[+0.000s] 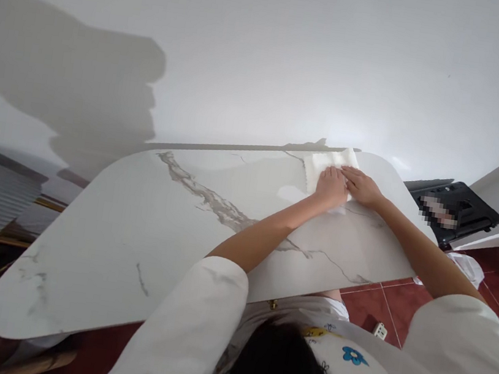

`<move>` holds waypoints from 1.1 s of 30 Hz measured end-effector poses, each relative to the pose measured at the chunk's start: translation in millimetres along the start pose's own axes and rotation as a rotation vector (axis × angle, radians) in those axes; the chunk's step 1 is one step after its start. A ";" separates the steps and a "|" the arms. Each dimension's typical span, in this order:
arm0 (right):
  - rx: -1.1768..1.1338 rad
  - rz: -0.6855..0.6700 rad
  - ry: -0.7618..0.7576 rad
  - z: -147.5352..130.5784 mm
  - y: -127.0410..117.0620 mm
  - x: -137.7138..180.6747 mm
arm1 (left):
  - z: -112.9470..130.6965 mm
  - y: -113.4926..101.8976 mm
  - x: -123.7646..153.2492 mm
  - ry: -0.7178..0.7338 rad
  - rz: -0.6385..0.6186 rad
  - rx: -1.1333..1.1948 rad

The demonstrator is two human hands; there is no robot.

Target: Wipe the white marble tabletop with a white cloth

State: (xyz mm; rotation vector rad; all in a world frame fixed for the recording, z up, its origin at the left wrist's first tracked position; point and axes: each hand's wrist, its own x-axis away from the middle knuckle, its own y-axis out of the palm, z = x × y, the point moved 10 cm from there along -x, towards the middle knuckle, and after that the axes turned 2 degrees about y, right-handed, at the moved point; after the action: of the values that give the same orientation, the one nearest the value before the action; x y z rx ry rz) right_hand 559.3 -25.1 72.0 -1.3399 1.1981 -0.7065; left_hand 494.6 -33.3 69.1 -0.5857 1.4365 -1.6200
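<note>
Left hand and right hand on a white cloth

Fingers lie extended, close together; the cloth rests near the far edge of the marble-patterned worktop.

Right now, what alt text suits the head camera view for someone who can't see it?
A person's left hand and right hand rest on a white cloth on a marble-patterned table beside a pale wall. A black case and red floor tiles show at right.
</note>
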 end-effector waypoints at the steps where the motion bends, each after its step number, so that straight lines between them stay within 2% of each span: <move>1: -0.008 -0.001 -0.017 -4.0 -1.7 11.9 | 7.8 1.2 8.3 0.008 -0.029 -0.014; 4: -0.036 0.000 -0.082 -20.5 -8.3 52.5 | 35.1 1.6 39.2 0.045 -0.097 -0.075; 10: -0.028 0.055 -0.121 -64.0 -27.7 147.1 | 94.7 -2.4 122.1 0.156 -0.125 -0.181; 13: -0.023 0.085 -0.120 -83.0 -33.9 183.0 | 117.5 -1.9 155.5 0.212 -0.078 -0.283; 15: -0.024 0.097 -0.113 -84.3 -36.8 197.6 | 131.5 0.6 165.1 0.254 -0.036 -0.372; 17: -0.029 0.114 -0.094 -72.2 -41.0 207.4 | 145.5 4.4 162.5 0.289 0.002 -0.412; 19: -0.044 0.140 -0.062 -47.9 -47.6 215.6 | 161.3 5.9 151.4 0.336 0.064 -0.389; 22: -0.076 0.201 -0.003 -4.8 -60.4 225.5 | 184.7 2.6 132.5 0.446 0.183 -0.262; 24: -0.072 0.235 0.023 16.4 -66.8 226.1 | 190.2 1.4 120.3 0.479 0.221 -0.155; 28: -0.010 0.233 0.042 36.3 -65.2 201.1 | 177.8 5.6 91.5 0.418 0.204 -0.061; 33: -0.010 0.210 0.002 55.5 -53.2 133.3 | 144.8 6.9 41.8 0.304 0.197 -0.056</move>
State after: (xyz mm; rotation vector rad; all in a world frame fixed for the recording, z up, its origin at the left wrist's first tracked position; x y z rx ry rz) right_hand 663.1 -138.3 81.7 -1.2006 1.3235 -0.5522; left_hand 592.0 -147.1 86.7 -0.2244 1.7072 -1.5625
